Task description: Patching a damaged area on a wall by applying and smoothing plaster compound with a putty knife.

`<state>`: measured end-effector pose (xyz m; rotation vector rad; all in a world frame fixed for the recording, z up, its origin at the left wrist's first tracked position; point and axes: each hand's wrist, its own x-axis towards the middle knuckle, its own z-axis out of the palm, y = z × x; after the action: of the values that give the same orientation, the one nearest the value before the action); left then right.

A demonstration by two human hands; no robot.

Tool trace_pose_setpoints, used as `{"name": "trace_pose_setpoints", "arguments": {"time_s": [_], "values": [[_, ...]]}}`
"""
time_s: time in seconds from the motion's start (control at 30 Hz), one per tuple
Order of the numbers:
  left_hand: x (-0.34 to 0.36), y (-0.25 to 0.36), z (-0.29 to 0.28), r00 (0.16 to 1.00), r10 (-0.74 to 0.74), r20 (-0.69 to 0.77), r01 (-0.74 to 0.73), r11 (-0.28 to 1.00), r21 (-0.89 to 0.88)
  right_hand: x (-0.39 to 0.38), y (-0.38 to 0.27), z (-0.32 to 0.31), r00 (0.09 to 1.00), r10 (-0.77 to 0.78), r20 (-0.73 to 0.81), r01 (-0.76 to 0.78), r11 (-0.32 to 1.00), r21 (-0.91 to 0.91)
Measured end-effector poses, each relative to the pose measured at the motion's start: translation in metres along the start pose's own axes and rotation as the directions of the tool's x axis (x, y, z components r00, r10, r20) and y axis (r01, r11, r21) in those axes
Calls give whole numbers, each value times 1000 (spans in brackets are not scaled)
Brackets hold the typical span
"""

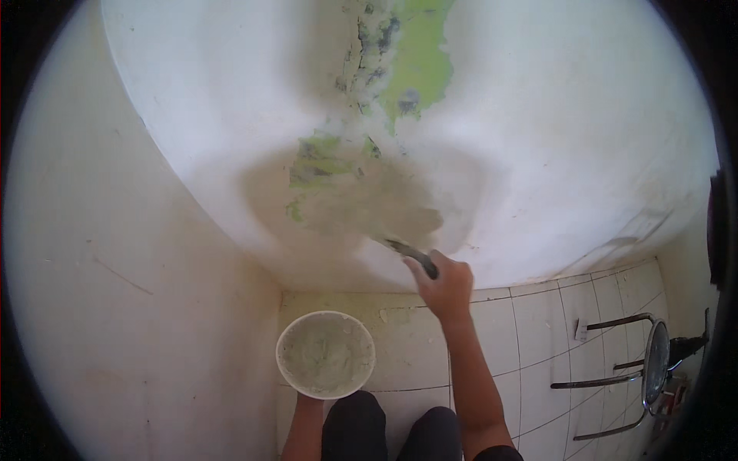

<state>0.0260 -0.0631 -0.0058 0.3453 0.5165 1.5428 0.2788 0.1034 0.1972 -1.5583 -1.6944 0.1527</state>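
Observation:
My right hand [444,286] is closed around the dark handle of a putty knife [411,253], its thin blade end against or close to the wall [538,154]. Just above the blade spreads a damp grey-beige patch of putty [373,203]. Bare green patches [419,73] with dark cracked spots show higher up the wall. At lower left a round white bowl [326,355] contains pale, smeared putty. My left forearm [304,426] reaches up under the bowl and supports it; the bowl hides the fingers of my left hand.
Side wall [138,269] at left meets the worked wall in a corner. Below are white floor tiles [480,338] with small crumbs. At right a metal-legged stool [656,361] lies on its side. My dark-clad knees [355,422] are at the bottom.

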Motion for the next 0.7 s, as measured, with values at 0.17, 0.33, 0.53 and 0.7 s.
{"name": "trace_pose_setpoints", "arguments": {"time_s": [0.17,0.33,0.53,0.7], "values": [[9,-10,-9,999,-2,36,8,987,-164,30,0,19,996,-1,-86,-6,996,-88],[70,-39,-86,461,453,763,-39,870,-492,21,44,5,994,66,-82,-79,982,-174],[66,-49,-88,579,402,710,-37,882,-469,-20,80,-28,954,271,-129,-292,938,-188],[63,-48,-66,666,324,672,-11,905,-425,-26,61,-31,962,245,-121,-233,967,108]]}}
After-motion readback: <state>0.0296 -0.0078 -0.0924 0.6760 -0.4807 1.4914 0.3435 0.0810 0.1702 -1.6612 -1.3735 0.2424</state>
